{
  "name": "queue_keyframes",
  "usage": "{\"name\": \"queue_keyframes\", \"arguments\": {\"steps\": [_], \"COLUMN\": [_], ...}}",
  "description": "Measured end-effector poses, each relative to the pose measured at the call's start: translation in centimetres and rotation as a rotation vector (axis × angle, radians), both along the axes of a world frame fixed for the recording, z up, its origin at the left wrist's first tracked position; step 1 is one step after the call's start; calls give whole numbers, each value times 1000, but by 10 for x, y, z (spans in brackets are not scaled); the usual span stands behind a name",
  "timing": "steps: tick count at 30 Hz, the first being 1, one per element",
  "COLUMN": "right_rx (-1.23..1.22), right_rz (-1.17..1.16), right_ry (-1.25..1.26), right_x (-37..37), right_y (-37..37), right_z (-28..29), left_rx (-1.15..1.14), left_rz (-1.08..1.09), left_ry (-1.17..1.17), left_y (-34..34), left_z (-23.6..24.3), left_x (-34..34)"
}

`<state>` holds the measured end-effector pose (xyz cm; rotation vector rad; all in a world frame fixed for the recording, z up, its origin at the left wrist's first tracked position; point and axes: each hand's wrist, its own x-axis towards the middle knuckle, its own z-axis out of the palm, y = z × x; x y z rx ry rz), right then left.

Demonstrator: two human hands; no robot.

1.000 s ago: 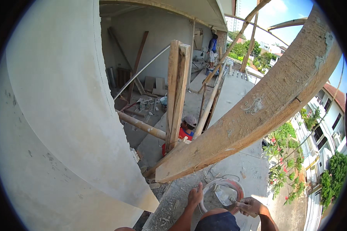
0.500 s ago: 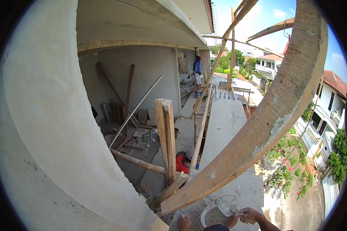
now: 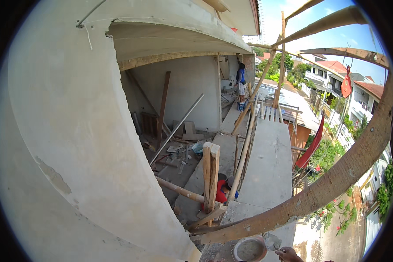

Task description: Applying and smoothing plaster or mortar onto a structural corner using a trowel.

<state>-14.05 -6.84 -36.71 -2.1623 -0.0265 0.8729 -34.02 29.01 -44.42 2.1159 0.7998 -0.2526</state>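
At the lower edge, my right hand (image 3: 287,254) grips a metal trowel (image 3: 273,242) by its handle, its fingers closed round it and its blade tilted just to the right of a round bucket (image 3: 249,249) of grey mortar. The bucket stands on the concrete ledge below a long timber beam (image 3: 301,205) that curves across the right side in the fisheye picture. My left hand is out of sight below the edge.
A plastered wall (image 3: 65,131) fills the left. Upright timbers (image 3: 212,174) and bamboo poles (image 3: 244,148) cross the middle. A worker in red (image 3: 220,192) crouches below; another in blue (image 3: 241,76) stands farther back. The ledge (image 3: 264,161) drops off at right toward the street.
My view has tilted upward, showing more wall and scaffolding. The bucket and my right hand with the trowel sit lower in the picture, and my left hand has left the view.
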Motion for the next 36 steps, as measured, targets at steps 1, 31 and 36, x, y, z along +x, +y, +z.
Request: {"name": "queue_keyframes", "arguments": {"steps": [1, 31, 36], "right_rx": [-20, 357, 473], "right_rz": [21, 531, 723], "right_ry": [-42, -125, -455], "right_x": [2, -90, -109], "right_y": [-9, 106, 148], "right_z": [-11, 189, 239], "left_rx": [4, 1262, 1980], "left_rz": [23, 1111, 1034], "left_ry": [-5, -706, -518], "left_y": [2, 212, 269], "left_z": [-7, 489, 640], "left_x": [-5, -285, -334]}}
